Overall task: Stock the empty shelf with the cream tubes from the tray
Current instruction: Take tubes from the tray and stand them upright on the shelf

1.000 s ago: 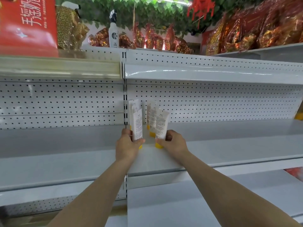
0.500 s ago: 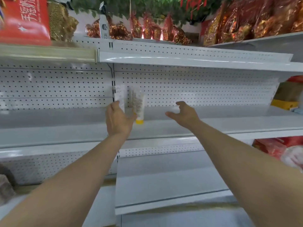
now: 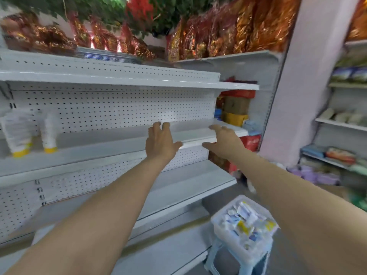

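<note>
Head camera looks forward and slightly down, close to the shelf (image 3: 99,140)

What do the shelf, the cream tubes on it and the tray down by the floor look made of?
Shelf: probably white painted metal, smooth with faint sheen, punched holes in its back panel. Cream tubes: likely soft white plastic with yellow caps, though blurred. Tray: translucent plastic; the contents show through its wall.

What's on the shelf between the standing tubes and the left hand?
Nothing: in the head view the shelf is bare from the tubes to the left hand.
</note>
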### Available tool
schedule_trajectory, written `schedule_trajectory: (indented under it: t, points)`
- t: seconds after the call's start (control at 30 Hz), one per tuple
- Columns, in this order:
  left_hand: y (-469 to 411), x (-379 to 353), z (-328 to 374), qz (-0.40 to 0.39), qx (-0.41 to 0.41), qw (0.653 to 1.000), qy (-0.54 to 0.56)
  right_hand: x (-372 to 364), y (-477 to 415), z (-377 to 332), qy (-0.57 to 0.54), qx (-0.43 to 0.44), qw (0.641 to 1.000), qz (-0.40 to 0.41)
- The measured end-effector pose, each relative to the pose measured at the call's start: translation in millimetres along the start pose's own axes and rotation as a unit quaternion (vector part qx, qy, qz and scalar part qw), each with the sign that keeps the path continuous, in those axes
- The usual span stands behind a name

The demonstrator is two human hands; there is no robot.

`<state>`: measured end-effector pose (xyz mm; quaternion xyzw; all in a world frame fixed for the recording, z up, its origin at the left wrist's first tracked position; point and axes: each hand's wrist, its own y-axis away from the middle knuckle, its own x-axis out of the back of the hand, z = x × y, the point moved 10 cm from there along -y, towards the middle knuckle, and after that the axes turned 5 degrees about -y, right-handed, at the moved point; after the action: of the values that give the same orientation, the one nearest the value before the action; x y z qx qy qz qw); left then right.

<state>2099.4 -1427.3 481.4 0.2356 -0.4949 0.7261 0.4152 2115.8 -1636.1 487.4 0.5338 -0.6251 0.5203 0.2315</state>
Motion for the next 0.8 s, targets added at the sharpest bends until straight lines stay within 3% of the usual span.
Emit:
schedule_trajectory:
  t: [0.23, 0.43, 0.8]
  points:
    - [25.8, -86.6, 123.7, -0.058, -0.038, 0.996, 0.051, 39.2, 39.2, 156.8, -0.037, -0.139, 0.989, 0.015]
    - [24.5, -164.3, 186.8, -0.104, -0.056, 0.991, 0.066, 43.3, 49.0, 239.3, -0.016, -0.191, 0.981, 0.017]
    - [-58.6, -371.6, 235.4, -0.17, -0.049, 0.981, 0.078, -33.5, -59.9, 402.6, -0.023, -0.241, 0.97, -0.027]
